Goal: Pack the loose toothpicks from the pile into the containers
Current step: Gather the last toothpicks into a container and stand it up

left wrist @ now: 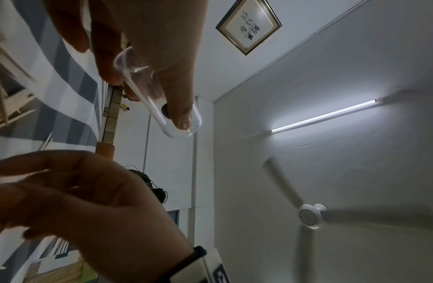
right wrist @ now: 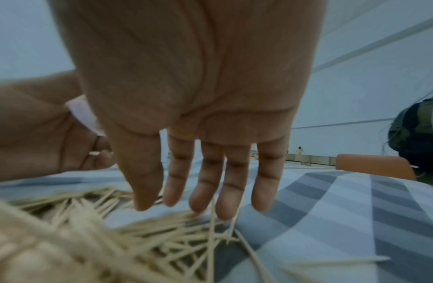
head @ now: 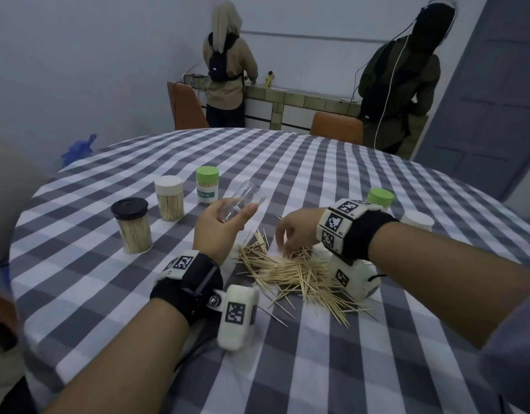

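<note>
A pile of loose toothpicks (head: 290, 273) lies on the checked tablecloth between my arms. My left hand (head: 219, 222) holds a clear empty container (head: 241, 200) tilted in the air, above and left of the pile. In the left wrist view the thumb (left wrist: 179, 107) lies along that clear container (left wrist: 137, 72). My right hand (head: 290, 231) hangs over the far edge of the pile. Its fingers (right wrist: 203, 191) point straight down, with the tips just above or touching the toothpicks (right wrist: 137, 239). It holds nothing.
Three filled containers stand at the left: black-lidded (head: 132, 225), white-lidded (head: 169, 198) and green-lidded (head: 207, 186). A green lid (head: 380, 198) and a white lid (head: 419, 221) show behind my right wrist. Two people stand at a counter beyond the round table (head: 317, 162).
</note>
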